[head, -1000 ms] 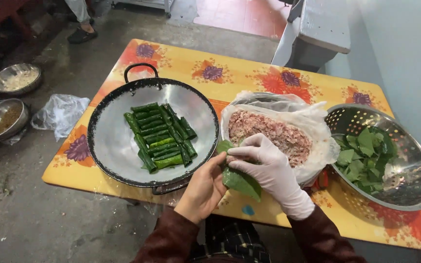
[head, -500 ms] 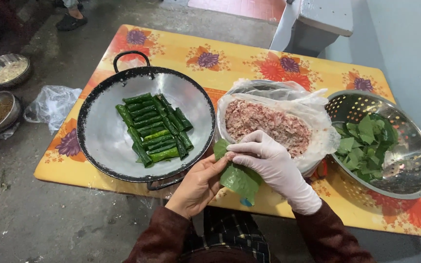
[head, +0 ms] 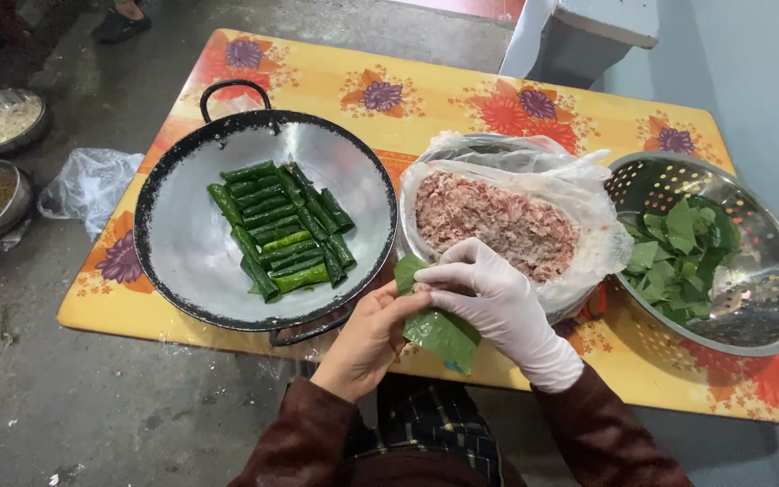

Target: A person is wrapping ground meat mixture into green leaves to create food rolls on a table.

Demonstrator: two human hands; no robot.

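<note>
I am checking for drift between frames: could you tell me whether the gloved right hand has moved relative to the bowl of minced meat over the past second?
No. The right hand stays on the green leaf at the near rim of the meat bowl; only the camera shifted.

The broad, glossy green leaf [head: 444,332] lies half-folded between my fingers, its tip poking out above my thumbs.

left hand [head: 367,338]: bare, no glove; fingers slim, nails short
right hand [head: 489,293]: covered by a thin white disposable glove, wrinkled at the wrist
sleeves: dark maroon knit fabric on both forearms, reaching to the wrists
lap: dark checked cloth with pale lines, seen between the arms
</note>
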